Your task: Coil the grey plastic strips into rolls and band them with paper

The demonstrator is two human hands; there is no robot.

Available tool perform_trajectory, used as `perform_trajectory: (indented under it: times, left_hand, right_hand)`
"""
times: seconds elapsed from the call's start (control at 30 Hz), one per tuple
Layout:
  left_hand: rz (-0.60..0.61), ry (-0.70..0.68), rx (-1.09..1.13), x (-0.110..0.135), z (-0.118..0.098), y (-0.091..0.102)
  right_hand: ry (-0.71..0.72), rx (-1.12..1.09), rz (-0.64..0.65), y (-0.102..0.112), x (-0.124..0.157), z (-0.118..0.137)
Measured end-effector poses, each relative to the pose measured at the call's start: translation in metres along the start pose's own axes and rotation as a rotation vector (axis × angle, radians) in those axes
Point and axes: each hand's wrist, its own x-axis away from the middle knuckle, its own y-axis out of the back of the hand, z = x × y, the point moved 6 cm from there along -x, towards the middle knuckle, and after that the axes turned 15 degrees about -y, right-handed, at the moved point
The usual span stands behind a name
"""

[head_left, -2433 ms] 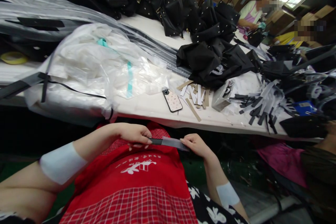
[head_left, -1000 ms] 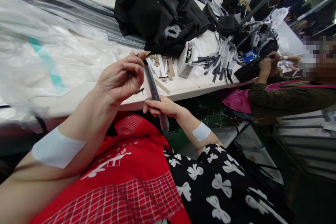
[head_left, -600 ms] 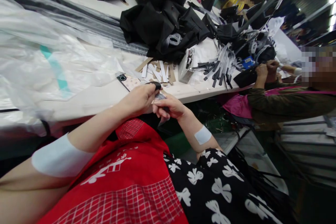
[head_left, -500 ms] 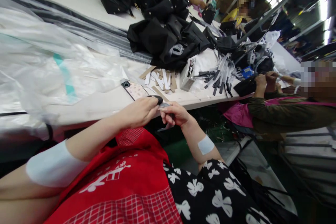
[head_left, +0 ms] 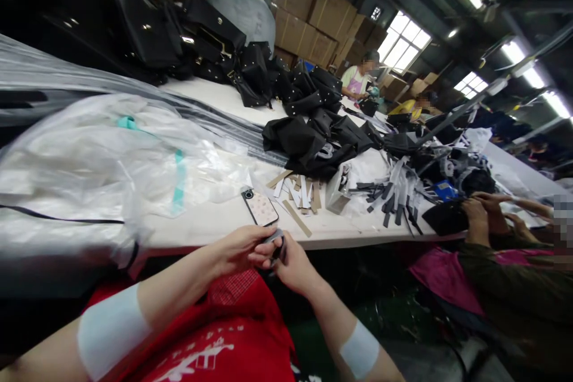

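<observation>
Both of my hands meet just off the front edge of the white table (head_left: 210,233). Between them is a small black and grey strip (head_left: 274,237), bent and mostly hidden by fingers. My left hand (head_left: 246,248) comes in from the left with its fingers closed on the strip. From the right, my right hand (head_left: 293,262) pinches the same piece, thumb along its side. A phone in a patterned case (head_left: 261,208) lies on the table just beyond my fingers.
White and brown card strips (head_left: 298,192), a small box (head_left: 339,190) and a pile of dark straps (head_left: 394,191) lie ahead. Plastic sheeting (head_left: 102,161) covers the left; black bags (head_left: 295,137) sit behind. A co-worker's hands (head_left: 481,215) work at the right.
The view has tilted up, showing more of the room. My hands have turned around the strip; its rounded black end, earlier by my left thumb, now lies by my right fingers.
</observation>
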Motion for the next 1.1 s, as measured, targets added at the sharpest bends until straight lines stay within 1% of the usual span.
perform_trajectory:
  times: [0.03,0.07,0.1,0.13,0.17,0.23,0.3,0.33,0.37,0.4,0.43,0.47,0.5,0.53,0.57,0.6,0.63,0.67,0.7,0.73,0.77,0.8,0.83,0.87,0.9,0.93,0.97,1.0,1.03,1.07,1.1]
  left_hand:
    - [-0.041,-0.044,0.086,-0.002,-0.007,-0.002]
    - [-0.093,-0.099,0.145,-0.005,-0.015,-0.002]
    - [-0.149,-0.166,0.171,-0.008,-0.022,0.000]
    - [-0.202,-0.237,0.165,-0.012,-0.029,0.003]
    - [-0.241,-0.305,0.134,-0.015,-0.035,0.007]
    - [-0.281,-0.442,0.015,-0.022,-0.044,0.012]
    - [-0.291,-0.612,-0.236,-0.023,-0.055,0.016]
    - [-0.285,-0.697,-0.424,-0.021,-0.060,0.016]
    - [-0.262,-0.766,-0.645,-0.018,-0.064,0.013]
    - [-0.214,-0.800,-0.872,-0.015,-0.064,0.009]
    - [-0.142,-0.792,-1.078,-0.013,-0.059,0.004]
    - [-0.068,-0.753,-1.242,-0.011,-0.052,0.000]
    - [-0.012,-0.698,-1.353,-0.008,-0.043,-0.002]
    - [0.019,-0.637,-1.411,-0.006,-0.034,-0.002]
    - [0.023,-0.572,-1.419,-0.003,-0.026,0.000]
    - [0.006,-0.500,-1.375,-0.001,-0.018,0.002]
    - [-0.013,-0.417,-1.281,0.000,-0.011,0.005]
    - [-0.029,-0.329,-1.136,0.001,-0.003,0.007]
    - [-0.046,-0.251,-0.954,0.001,0.003,0.008]
    - [-0.069,-0.193,-0.756,0.002,0.006,0.008]
    - [-0.092,-0.155,-0.563,0.002,0.007,0.005]
    - [-0.112,-0.142,-0.393,0.001,0.004,0.002]
    - [-0.131,-0.156,-0.266,0.000,-0.002,-0.001]
    - [-0.148,-0.196,-0.193,-0.001,-0.010,-0.003]
    - [-0.163,-0.264,-0.179,-0.002,-0.020,-0.004]
    - [-0.188,-0.362,-0.227,-0.003,-0.032,-0.004]
    - [-0.222,-0.479,-0.338,-0.002,-0.043,-0.001]
    - [-0.251,-0.591,-0.505,0.000,-0.052,0.001]
    - [-0.258,-0.680,-0.709,0.003,-0.057,0.001]
    - [-0.237,-0.736,-0.924,0.006,-0.056,0.000]
    - [-0.189,-0.754,-1.122,0.008,-0.051,-0.002]
  right_hand:
    - [-0.072,-0.066,0.009,-0.016,-0.002,-0.008]
    - [-0.144,-0.137,0.055,-0.033,-0.003,-0.014]
    - [-0.195,-0.209,0.121,-0.049,-0.004,-0.018]
    - [-0.216,-0.272,0.197,-0.063,-0.004,-0.018]
    - [-0.208,-0.330,0.259,-0.072,-0.002,-0.013]
    - [-0.133,-0.404,0.326,-0.077,0.004,0.003]
    - [-0.077,-0.408,0.363,-0.069,0.012,0.019]
    - [-0.070,-0.412,0.377,-0.062,0.015,0.025]
    - [-0.073,-0.432,0.364,-0.051,0.017,0.027]
    - [-0.082,-0.468,0.325,-0.037,0.016,0.028]
    - [-0.097,-0.513,0.263,-0.021,0.013,0.025]
    - [-0.120,-0.546,0.196,-0.004,0.009,0.021]
    - [-0.152,-0.549,0.141,0.012,0.005,0.015]
    - [-0.189,-0.512,0.096,0.025,0.000,0.009]
    - [-0.215,-0.435,0.055,0.037,-0.004,0.004]
    - [-0.214,-0.331,0.004,0.047,-0.007,0.000]
    - [-0.178,-0.221,-0.063,0.055,-0.009,0.000]
    - [-0.114,-0.126,-0.121,0.059,-0.010,0.002]
    - [-0.036,-0.057,-0.145,0.057,-0.009,0.006]
    - [0.036,-0.020,-0.130,0.048,-0.007,0.010]
    - [0.080,-0.017,-0.090,0.035,-0.005,0.011]
    - [0.086,-0.037,-0.046,0.020,-0.002,0.011]
    - [0.058,-0.060,-0.011,0.003,-0.001,0.008]
    - [0.010,-0.077,0.013,-0.014,0.001,0.004]
    - [-0.041,-0.088,0.045,-0.029,0.004,-0.001]
    - [-0.085,-0.098,0.112,-0.043,0.007,-0.006]
    - [-0.116,-0.116,0.222,-0.055,0.012,-0.009]
    - [-0.130,-0.152,0.343,-0.061,0.019,-0.010]
    - [-0.131,-0.207,0.437,-0.060,0.024,-0.010]
    - [-0.127,-0.276,0.483,-0.051,0.029,-0.009]
    - [-0.126,-0.341,0.480,-0.036,0.030,-0.008]
